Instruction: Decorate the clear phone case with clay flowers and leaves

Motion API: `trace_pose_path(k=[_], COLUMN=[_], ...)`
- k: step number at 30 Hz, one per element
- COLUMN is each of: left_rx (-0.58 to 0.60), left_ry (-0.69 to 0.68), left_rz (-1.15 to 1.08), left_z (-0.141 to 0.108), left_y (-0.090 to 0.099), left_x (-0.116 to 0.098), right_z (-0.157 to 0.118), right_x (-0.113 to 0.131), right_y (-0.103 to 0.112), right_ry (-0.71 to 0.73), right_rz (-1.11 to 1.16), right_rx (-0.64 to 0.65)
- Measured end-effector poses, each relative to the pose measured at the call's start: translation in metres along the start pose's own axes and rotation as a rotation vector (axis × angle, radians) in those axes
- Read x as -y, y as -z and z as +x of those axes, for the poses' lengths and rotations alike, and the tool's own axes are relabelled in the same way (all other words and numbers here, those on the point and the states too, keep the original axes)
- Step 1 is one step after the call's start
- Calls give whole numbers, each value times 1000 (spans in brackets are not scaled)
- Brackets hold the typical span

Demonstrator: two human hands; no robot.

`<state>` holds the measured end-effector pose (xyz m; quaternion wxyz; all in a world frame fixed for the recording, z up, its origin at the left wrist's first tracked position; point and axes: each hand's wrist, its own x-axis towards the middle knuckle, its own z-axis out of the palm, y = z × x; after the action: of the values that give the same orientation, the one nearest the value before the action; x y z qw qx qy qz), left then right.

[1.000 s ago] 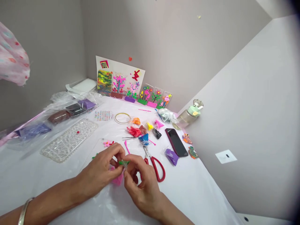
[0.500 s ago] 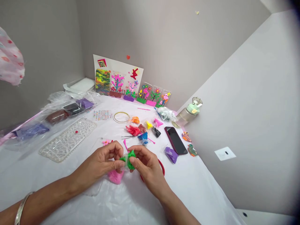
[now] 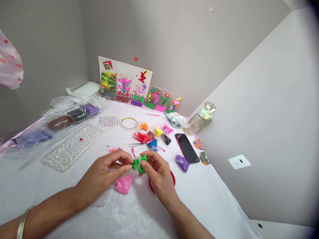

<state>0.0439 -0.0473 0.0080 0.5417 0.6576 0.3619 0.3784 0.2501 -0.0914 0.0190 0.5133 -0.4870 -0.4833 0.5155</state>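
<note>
Both my hands pinch a small clear plastic packet of bright green clay (image 3: 139, 164) above the white-covered table. My left hand (image 3: 106, 169) holds its left side, and my right hand (image 3: 158, 176) holds its right. A pink clay packet (image 3: 124, 184) lies just below my left hand. Red-handled scissors (image 3: 154, 186) sit mostly hidden under my right hand. A small pink clay flower (image 3: 112, 149) lies beyond my left fingers, on a clear phone case (image 3: 103, 152).
Packets of coloured clay (image 3: 149, 137) lie beyond my hands. To the right are a black phone (image 3: 186, 147) and a water bottle (image 3: 200, 120). Bagged clay (image 3: 61, 122) and a textured clear case (image 3: 72, 147) are on the left. Decorated cases (image 3: 159, 101) lean against the wall.
The green packet, barely visible a second ago, now shows fully between my fingers. My hands have moved slightly apart and up, and my right hand now covers most of the scissors.
</note>
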Motion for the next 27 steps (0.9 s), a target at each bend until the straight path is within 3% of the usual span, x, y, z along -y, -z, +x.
trace_pose_path(k=[5, 8, 13, 17, 21, 24, 27], left_rx=[-11, -53, -76, -100, -65, -40, -1], left_ry=[-225, -294, -147, -19, -1, 4, 35], left_rz=[166, 206, 51, -127, -133, -22, 85], left_z=[-6, -8, -4, 1, 5, 6, 5], left_y=[-5, -7, -2, 8, 15, 17, 17], left_x=[13, 18, 7, 2, 5, 8, 9], right_z=[-3, -6, -7, -3, -1, -4, -8], right_x=[-9, -14, -8, 3, 4, -1, -4], right_y=[-6, -9, -9, -3, 2, 3, 2], right_ry=[59, 96, 158, 107, 85, 206, 443], right_rz=[-89, -146, -72, 102, 161, 47, -209], right_rx=[-93, -105, -129, -92, -33, -32, -10])
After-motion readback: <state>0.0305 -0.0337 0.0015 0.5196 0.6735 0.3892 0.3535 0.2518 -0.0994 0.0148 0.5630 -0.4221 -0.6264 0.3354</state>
